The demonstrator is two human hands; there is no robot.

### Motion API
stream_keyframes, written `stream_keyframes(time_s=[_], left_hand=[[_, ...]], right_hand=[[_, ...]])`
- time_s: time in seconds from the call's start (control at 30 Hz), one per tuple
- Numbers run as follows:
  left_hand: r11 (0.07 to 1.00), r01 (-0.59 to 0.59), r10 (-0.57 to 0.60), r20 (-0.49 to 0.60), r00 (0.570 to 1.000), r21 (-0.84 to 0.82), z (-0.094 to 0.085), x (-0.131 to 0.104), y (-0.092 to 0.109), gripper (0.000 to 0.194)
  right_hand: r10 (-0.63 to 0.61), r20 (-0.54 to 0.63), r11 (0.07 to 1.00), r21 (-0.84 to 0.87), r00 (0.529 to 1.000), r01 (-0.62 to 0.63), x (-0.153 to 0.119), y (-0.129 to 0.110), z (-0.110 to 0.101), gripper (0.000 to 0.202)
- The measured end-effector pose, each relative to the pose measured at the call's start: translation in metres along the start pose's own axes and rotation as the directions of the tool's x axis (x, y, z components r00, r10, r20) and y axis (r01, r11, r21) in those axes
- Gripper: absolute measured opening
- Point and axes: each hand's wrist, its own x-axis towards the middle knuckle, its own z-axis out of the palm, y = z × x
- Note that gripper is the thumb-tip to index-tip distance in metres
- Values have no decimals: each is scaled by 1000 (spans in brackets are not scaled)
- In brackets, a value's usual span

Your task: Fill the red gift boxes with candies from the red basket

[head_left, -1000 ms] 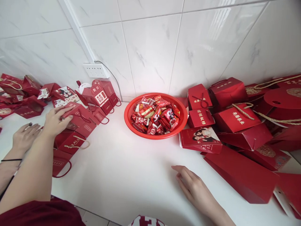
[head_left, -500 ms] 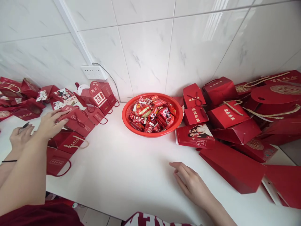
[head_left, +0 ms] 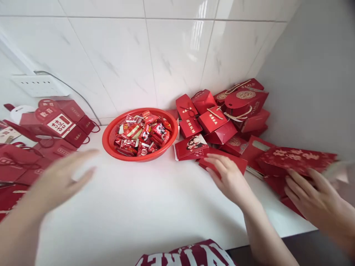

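My left hand (head_left: 62, 181) is above the table at left, motion-blurred, its thumb and fingers apart and nothing between them. Behind it stand red gift boxes (head_left: 62, 151) with cord handles. My right hand (head_left: 230, 179) is open, fingers stretched toward a plain red box (head_left: 233, 159); whether it touches the box I cannot tell. Just behind those fingers lies a red box with a couple's picture (head_left: 191, 147). In the middle, a red plastic basket (head_left: 107, 140) holds many wrapped sweets (head_left: 144, 135).
At the right edge another person's hand (head_left: 313, 195) is on a red box with gold lettering (head_left: 299, 157). A pile of red boxes (head_left: 216, 120) leans toward the tiled wall (head_left: 177, 55). A power socket (head_left: 39, 85) with a cable is at left. The white table (head_left: 133, 207) spans the front.
My view has turned right. My left hand has left the row of boxes and moved right. My right hand has reached forward to the box pile. Another person's hand with a box now shows at right.
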Motion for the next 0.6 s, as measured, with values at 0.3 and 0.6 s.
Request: stream_keyframes(time_s=[0.3, 0.6], left_hand=[[940, -275, 326, 298, 897, -200, 74, 6, 87, 38], [940, -258, 327, 369, 870, -224, 83, 12, 105, 37]], right_hand=[[383, -225, 884, -190, 896, -426, -14, 67, -25, 42], [387, -615, 715, -270, 687, -645, -17, 62, -69, 37]])
